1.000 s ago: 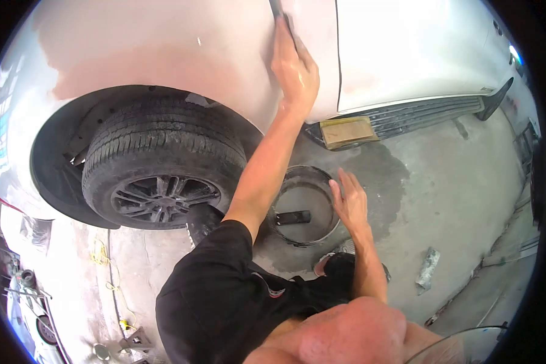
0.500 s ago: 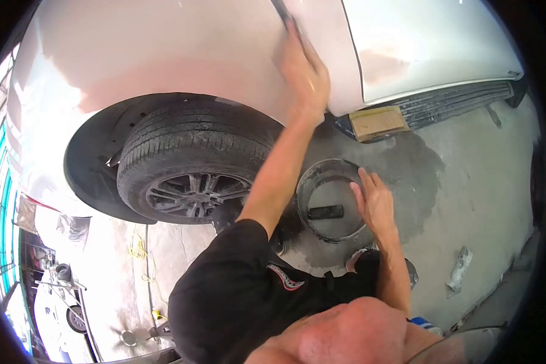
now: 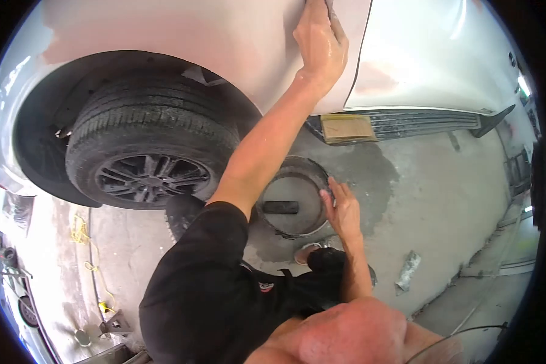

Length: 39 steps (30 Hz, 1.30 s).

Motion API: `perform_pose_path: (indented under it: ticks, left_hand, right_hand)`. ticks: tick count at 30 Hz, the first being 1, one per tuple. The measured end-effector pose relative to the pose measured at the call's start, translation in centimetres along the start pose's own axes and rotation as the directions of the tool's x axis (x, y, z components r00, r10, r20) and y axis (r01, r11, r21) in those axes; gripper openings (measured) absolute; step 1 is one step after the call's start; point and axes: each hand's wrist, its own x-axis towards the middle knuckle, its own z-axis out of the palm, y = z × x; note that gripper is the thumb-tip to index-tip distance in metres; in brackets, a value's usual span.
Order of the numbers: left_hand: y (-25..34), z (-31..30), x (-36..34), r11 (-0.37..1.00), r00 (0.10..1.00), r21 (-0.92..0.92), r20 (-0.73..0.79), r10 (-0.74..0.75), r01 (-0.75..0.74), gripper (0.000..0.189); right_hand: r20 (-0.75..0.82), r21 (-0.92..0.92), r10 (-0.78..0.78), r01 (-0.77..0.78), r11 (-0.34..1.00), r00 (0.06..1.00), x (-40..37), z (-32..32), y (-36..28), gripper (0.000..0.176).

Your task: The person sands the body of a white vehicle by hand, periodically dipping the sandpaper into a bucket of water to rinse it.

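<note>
My left hand (image 3: pixel 324 51) reaches up against the white car panel (image 3: pixel 249 36) behind the wheel arch. Its fingers are closed on a thin dark grey sanding pad (image 3: pixel 330 5), mostly hidden at the top edge. Lower down, my right hand (image 3: pixel 344 212) is at the right rim of a round dark basin (image 3: pixel 274 228), thumb and fingers on either side of the rim. The basin stands on the wet floor with cloudy water in it. A black rectangular block (image 3: pixel 281 207) lies in the basin.
A tyre (image 3: pixel 151 130) fills the wheel arch at left. A tan rectangular piece (image 3: pixel 347 128) rests on the ribbed side step (image 3: pixel 428 125). On the floor are a crumpled silvery strip (image 3: pixel 408 272) and a yellow cord (image 3: pixel 79 230). Pinkish patches mark the panels.
The view has shifted, so wheel and basin appear further left. My left hand has slid along the panel towards the door seam. My right hand stays at the basin's rim.
</note>
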Motion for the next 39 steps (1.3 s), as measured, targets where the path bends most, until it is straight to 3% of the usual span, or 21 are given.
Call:
perform_pose_path:
  ticks: [2,3,7,10,11,15,18,20,21,22,23,26,27,30,31,34,38,39]
  left_hand:
    - [-0.2,-0.4,-1.0,0.997,0.997,-0.055,-0.059,0.051,-0.054,0.047]
    - [-1.8,0.1,-3.7,0.989,0.983,0.035,-0.118,0.144,-0.141,0.050]
    - [-1.2,0.8,-2.7,0.994,0.982,0.023,-0.154,0.110,-0.108,0.052]
    - [1.1,0.3,2.7,0.993,0.993,-0.028,-0.026,0.114,-0.114,0.063]
    - [0.1,-0.7,1.2,0.999,0.990,-0.049,0.142,0.023,-0.016,0.070]
    - [-2.1,0.6,-4.6,0.995,0.975,-0.063,-0.213,0.057,-0.072,0.039]
    - [-0.3,0.5,1.5,0.998,0.996,-0.015,-0.060,0.066,-0.067,0.043]
    - [1.3,-0.9,3.2,0.989,0.963,0.074,0.232,-0.140,0.126,0.067]
    - [-0.4,0.1,1.0,1.000,0.999,0.007,0.033,0.017,-0.017,0.060]
    - [-2.0,1.1,-0.8,0.983,0.966,-0.031,-0.189,0.174,-0.183,0.054]
    - [-2.2,0.6,-3.6,0.988,0.976,0.029,-0.153,0.153,-0.150,0.055]
    - [-0.9,0.7,-1.2,0.988,0.960,-0.013,-0.236,0.149,-0.157,0.055]
    - [-0.5,0.6,1.1,0.983,0.982,-0.140,-0.165,0.095,-0.119,0.052]
    - [-0.2,-0.2,2.4,0.989,0.996,-0.145,0.093,0.009,0.005,0.072]
    - [-0.8,0.4,0.4,0.987,0.984,-0.109,-0.150,0.100,-0.117,0.048]
    - [-2.1,0.3,-3.5,0.989,0.982,-0.089,-0.161,0.100,-0.115,0.053]
    - [0.2,0.2,3.1,0.994,0.999,-0.101,-0.041,0.028,-0.032,0.064]
    - [-0.5,-1.0,1.8,0.966,0.986,-0.245,0.161,-0.036,0.076,0.067]
  right_hand:
    - [0.023,0.002,0.021,-0.021,1.000,1.000,-0.6,0.3,0.1,0.034]
    - [0.041,-0.014,0.044,-0.044,0.999,0.998,-0.3,0.5,0.1,0.034]
    - [0.047,-0.025,-0.004,0.005,1.000,0.999,1.7,1.0,-0.1,0.036]
    - [0.090,-0.019,0.003,-0.001,1.000,0.996,1.5,1.6,-0.1,0.037]
    - [0.111,-0.017,0.026,-0.024,1.000,0.994,1.1,1.7,-0.3,0.037]
    - [0.072,-0.033,-0.022,0.024,0.999,0.997,2.2,2.1,-0.2,0.037]
    - [0.092,-0.021,-0.029,0.031,0.999,0.995,1.8,2.3,0.0,0.037]
    - [0.136,-0.016,0.020,-0.018,1.000,0.990,1.0,2.5,0.0,0.038]
    - [0.152,-0.029,0.043,-0.039,0.999,0.987,1.0,2.6,0.2,0.038]
    - [0.157,-0.044,0.051,-0.045,0.998,0.986,1.8,2.5,0.5,0.038]
    - [0.142,-0.040,0.048,-0.042,0.998,0.989,2.4,2.7,0.6,0.038]
    - [0.136,-0.036,0.034,-0.029,0.999,0.990,2.8,3.0,0.4,0.038]
    - [0.141,-0.025,0.027,-0.024,0.999,0.990,2.5,3.2,0.0,0.038]
    - [0.191,-0.018,0.076,-0.074,0.997,0.979,1.7,3.4,0.3,0.039]
    - [0.204,-0.018,0.092,-0.090,0.996,0.975,1.9,3.5,0.4,0.039]
    - [0.155,-0.036,0.016,-0.011,0.999,0.988,2.9,3.9,0.3,0.040]
    - [0.149,0.009,-0.019,0.018,1.000,0.989,2.7,4.0,-0.3,0.040]
    - [0.158,0.006,-0.012,0.011,1.000,0.987,2.0,4.2,0.0,0.040]
